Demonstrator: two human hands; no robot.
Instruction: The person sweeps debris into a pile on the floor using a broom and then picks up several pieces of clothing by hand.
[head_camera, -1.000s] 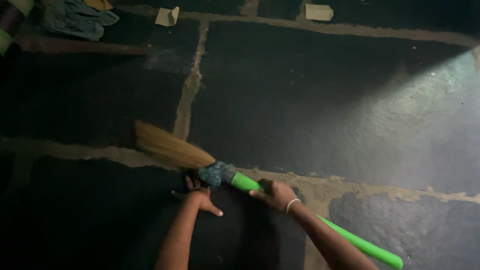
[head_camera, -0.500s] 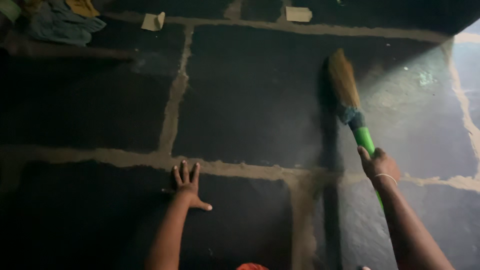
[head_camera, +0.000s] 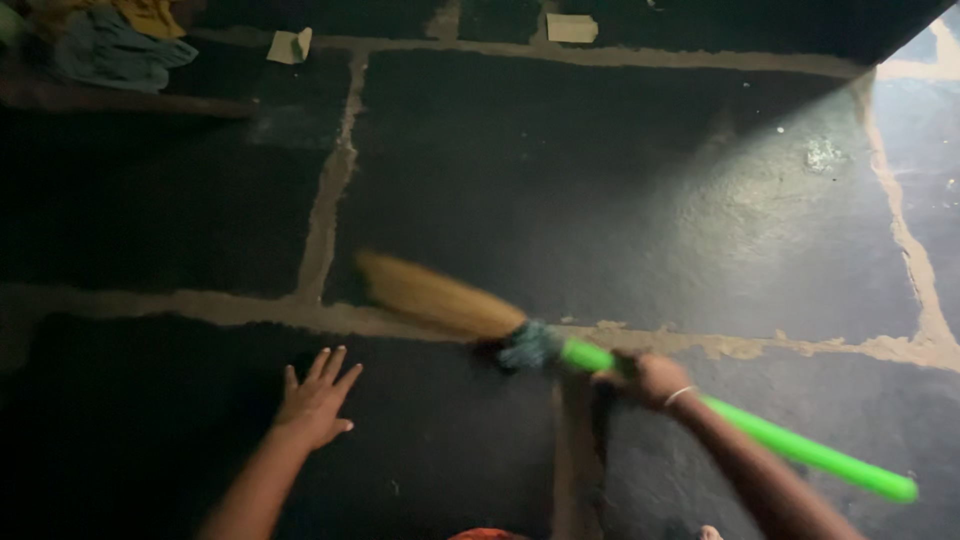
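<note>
Broom (head_camera: 560, 345): straw head and right hand (head_camera: 650, 378) motion-blurred, detail hard to make out; bright green handle, bluish binding, lying low across the dark stone floor (head_camera: 620, 200). Right hand's grip clenched on the handle near the binding. Left hand (head_camera: 315, 400) released, fingers spread flat on the floor.

packages/labels/signs/screens — none clearly seen | floor — only small tan scraps

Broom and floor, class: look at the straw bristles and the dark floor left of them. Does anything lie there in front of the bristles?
Only the left hand, pressed flat just below and left of the bristles. The right hand grips the broom's green handle. The paper scraps and cloths lie far off.
</note>
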